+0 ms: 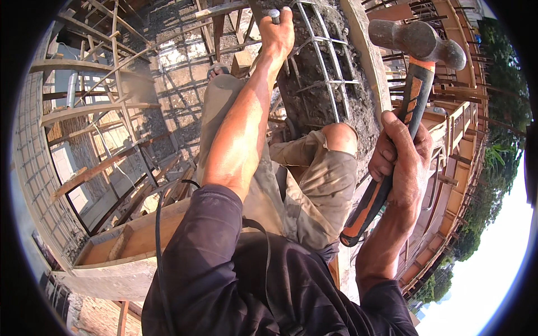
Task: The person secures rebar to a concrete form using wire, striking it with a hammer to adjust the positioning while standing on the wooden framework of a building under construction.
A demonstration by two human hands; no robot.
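Note:
My left hand (278, 36), reached far forward, is closed around a round-headed metal rod (274, 15). Only its grey top end shows above the fist; the rest is hidden, so its exact kind is unclear. On the right, my right hand (400, 148) grips a ball-peen hammer (400, 38) by its black and orange handle. The hammer is raised with its head up, well apart from the rod. Steel rebar (330, 61) tied in a lattice runs over rough grey concrete (305, 103), just right of my left hand.
My bent knee (340, 139) lies below the rebar. Wooden beams (84, 115) and thin poles cross an opening at left. A wooden formwork box (120, 243) sits at lower left. A concrete edge (367, 61) borders the rebar, with more timber formwork (443, 224) and trees (493, 185) beyond.

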